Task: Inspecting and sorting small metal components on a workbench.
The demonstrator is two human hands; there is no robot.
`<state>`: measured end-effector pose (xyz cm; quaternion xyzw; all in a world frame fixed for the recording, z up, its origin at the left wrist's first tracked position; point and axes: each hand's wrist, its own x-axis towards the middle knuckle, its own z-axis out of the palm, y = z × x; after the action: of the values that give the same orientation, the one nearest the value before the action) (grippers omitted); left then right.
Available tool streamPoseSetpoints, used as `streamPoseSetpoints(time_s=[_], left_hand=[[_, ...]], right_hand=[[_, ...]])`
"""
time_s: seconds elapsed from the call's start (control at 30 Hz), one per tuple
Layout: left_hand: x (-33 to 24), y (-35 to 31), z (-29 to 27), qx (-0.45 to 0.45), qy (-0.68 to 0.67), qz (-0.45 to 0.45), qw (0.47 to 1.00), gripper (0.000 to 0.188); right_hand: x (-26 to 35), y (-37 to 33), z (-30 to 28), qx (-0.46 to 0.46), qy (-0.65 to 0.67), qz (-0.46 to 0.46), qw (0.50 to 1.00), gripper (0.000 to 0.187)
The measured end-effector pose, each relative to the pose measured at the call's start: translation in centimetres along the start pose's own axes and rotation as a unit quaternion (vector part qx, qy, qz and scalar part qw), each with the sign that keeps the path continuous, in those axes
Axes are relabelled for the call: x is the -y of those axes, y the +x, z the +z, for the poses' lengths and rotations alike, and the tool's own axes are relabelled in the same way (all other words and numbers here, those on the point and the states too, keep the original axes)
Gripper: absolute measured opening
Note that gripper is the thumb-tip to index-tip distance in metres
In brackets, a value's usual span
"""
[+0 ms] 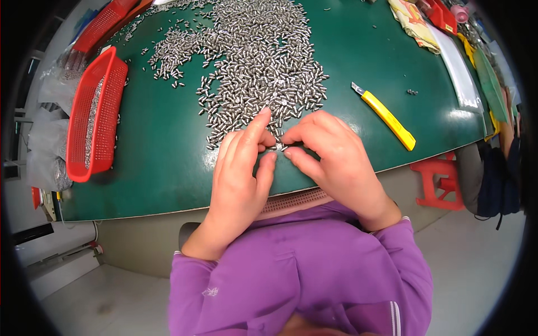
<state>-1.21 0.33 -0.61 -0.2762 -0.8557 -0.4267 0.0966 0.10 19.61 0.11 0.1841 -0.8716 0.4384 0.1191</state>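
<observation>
A broad heap of small, shiny, bullet-shaped metal pieces [263,67] covers the middle of the green table [162,151]. At its near edge, my left hand [238,168] and my right hand [342,157] come close together. Between their fingertips are a few of the metal pieces [279,147]. My left thumb and a curled finger close on them from one side, while the left index finger stretches up toward the heap. From the other side, my right thumb and index finger pinch at them. Exactly which piece each hand grips is too small to tell.
To the right lies a yellow box cutter [388,120], blade showing, beside a tiny cluster of dark bits [412,92]. A red mesh basket [112,112] of metal pieces stands left. A pink mesh basket [296,203] sits below the table's front edge. A red stool [439,185] stands right.
</observation>
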Motion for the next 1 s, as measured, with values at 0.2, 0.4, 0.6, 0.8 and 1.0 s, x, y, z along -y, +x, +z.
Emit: streamPoseSetpoints(time_s=[0.2,0.4,0.6,0.8,1.0], left_hand=[[-0.02,-0.07,-0.08,0.004,-0.017,-0.001,1.000,0.071],[0.20,-0.31,-0.19,0.016,-0.035,-0.022,0.999,0.074],[-0.06,-0.45,-0.20,0.013,-0.050,-0.037,0.998,0.077],[-0.08,-0.33,-0.28,0.019,-0.027,-0.016,0.999,0.077],[-0.15,-0.25,-0.31,0.012,-0.013,-0.009,1.000,0.075]], right_hand=[[0.07,0.00,0.11,-0.014,-0.008,-0.020,1.000,0.020],[-0.21,-0.12,-0.01,-0.002,-0.004,-0.036,0.999,0.020],[-0.01,-0.09,0.05,-0.004,-0.007,-0.028,1.000,0.022],[0.08,-0.27,0.25,-0.005,-0.029,-0.032,0.999,0.021],[-0.15,-0.33,0.11,-0.001,-0.012,-0.048,0.999,0.019]])
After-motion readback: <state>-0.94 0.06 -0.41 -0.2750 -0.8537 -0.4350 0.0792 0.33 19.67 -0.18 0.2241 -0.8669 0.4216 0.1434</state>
